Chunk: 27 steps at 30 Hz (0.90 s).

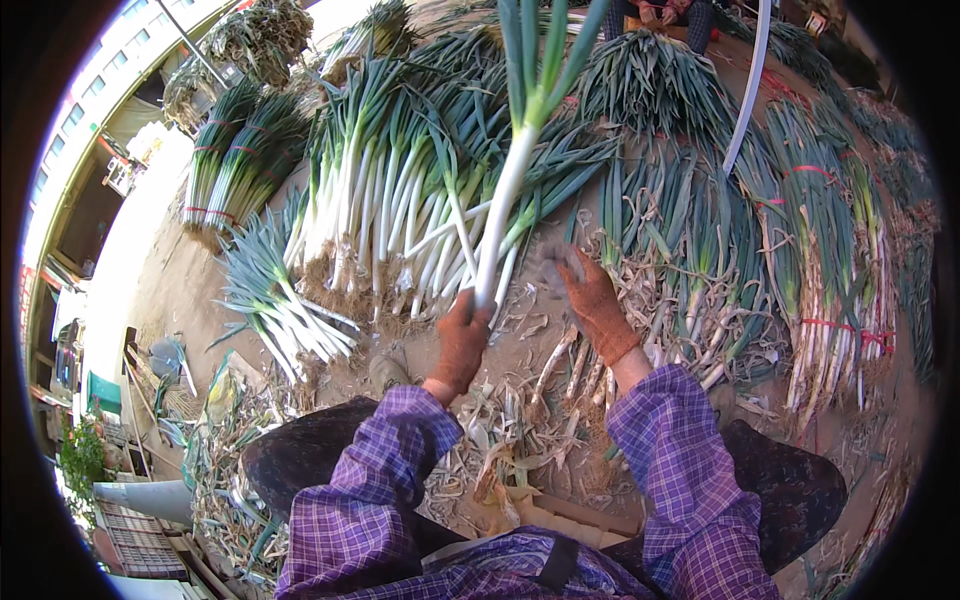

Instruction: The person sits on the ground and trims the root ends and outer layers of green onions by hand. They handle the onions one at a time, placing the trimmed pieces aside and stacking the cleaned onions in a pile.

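My left hand (461, 341), in an orange work glove, is closed around the lower white stem of a large green onion (504, 199). Its green leaves point away from me, past the top of the view. To the right, my right hand (592, 296), gloved alike, is raised above the dirt ground; its fingers are blurred, and whether they hold anything cannot be told. Beyond the left hand lies a wide row of green onions with white stems (397, 202). In front of the right hand lie untrimmed green onions (697, 247) with dry, brownish outer leaves.
Peeled husks (487, 427) litter the ground between my knees, near a piece of cardboard (570, 517). Tied bundles of green onions (825, 255) lie at right, others (240, 165) at upper left. A smaller pile (292, 307) lies left. Another person (660, 15) sits at the top.
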Motion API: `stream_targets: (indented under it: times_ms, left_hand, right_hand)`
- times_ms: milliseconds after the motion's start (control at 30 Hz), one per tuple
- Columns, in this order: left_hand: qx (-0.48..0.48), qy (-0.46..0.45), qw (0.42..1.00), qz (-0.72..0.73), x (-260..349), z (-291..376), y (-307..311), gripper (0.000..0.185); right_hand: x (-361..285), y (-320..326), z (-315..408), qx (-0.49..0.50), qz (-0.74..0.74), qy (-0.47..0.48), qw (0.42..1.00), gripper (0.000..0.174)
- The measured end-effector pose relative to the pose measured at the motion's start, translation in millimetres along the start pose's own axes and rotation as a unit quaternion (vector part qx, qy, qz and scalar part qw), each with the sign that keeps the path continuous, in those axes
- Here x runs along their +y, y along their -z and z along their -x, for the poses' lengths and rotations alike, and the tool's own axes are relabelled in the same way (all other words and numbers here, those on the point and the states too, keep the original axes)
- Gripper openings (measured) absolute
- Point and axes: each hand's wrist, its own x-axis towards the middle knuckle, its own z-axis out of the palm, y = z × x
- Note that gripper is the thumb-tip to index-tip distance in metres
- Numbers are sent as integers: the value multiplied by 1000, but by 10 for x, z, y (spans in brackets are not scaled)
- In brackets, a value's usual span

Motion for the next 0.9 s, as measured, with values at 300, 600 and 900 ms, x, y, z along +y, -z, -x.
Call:
stream_targets:
  times_ms: [300,600,900]
  left_hand:
    - [178,82,771,-606,-1101,-1885,820,47]
    - [74,181,929,-315,-1637,-2247,34,44]
    - [61,-134,698,-701,-1319,-2794,876,47]
  right_hand:
    - [1484,852,1292,187,114,-326,919,26]
    - [2086,673,1420,57,153,-292,942,26]
    - [2009,869,1434,159,42,-329,930,30]
